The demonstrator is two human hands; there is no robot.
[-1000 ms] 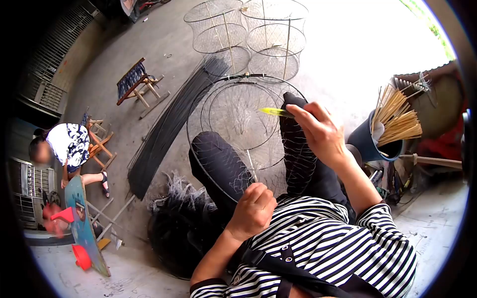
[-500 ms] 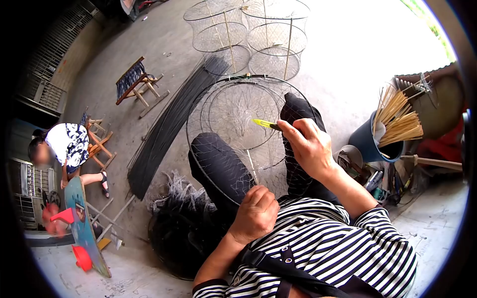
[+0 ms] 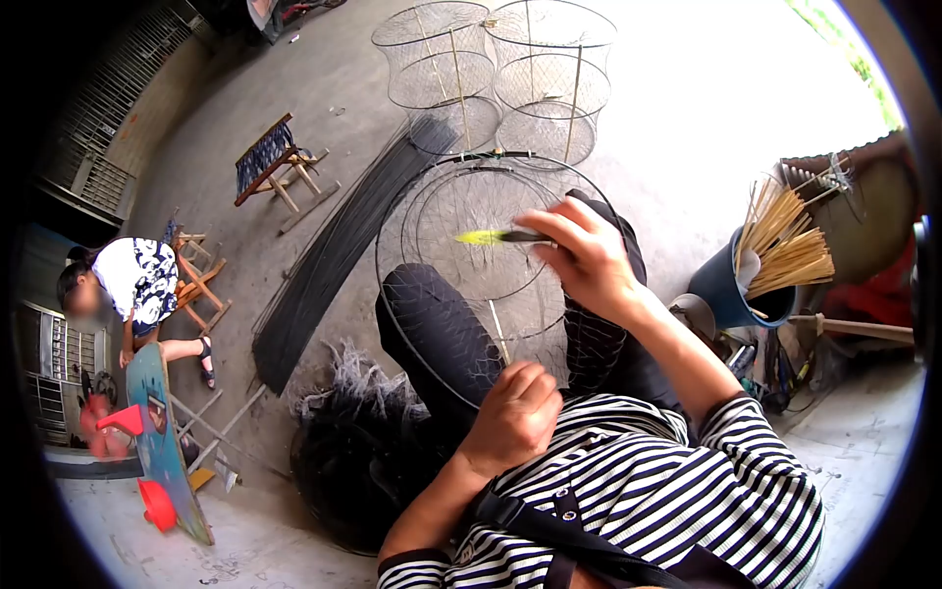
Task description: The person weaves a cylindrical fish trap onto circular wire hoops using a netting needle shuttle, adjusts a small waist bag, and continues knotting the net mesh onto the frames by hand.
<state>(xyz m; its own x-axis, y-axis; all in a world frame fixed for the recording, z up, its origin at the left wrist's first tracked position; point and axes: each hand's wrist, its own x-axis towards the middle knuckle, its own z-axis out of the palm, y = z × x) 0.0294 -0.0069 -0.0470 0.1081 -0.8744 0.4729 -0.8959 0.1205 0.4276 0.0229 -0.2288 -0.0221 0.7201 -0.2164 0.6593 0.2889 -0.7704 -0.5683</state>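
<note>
A round, hoop-framed net trap (image 3: 382,294) lies across my knees, its fine mesh spread inside the dark rings. My left hand (image 3: 514,417) is closed at the near edge of the trap's hoop, where a short pale stick (image 3: 500,332) runs into the fingers; exactly what they pinch is hidden. Above the mesh, my right hand (image 3: 592,257) grips a netting needle (image 3: 481,237), bright yellow-green at the tip and dark near the fingers. The needle points left and looks slightly blurred.
Finished-looking net cages (image 3: 491,64) stand ahead. A bundle of black rods (image 3: 324,265) lies to the left, near a folding stool (image 3: 280,167). A blue bucket (image 3: 721,285) of bamboo sticks (image 3: 785,245) stands right. A person (image 3: 137,285) sits far left beside a teal board (image 3: 162,442).
My right hand has tilted and swung the needle leftward, from angled to nearly level. My left hand stays closed at the hoop, shifted slightly right in view.
</note>
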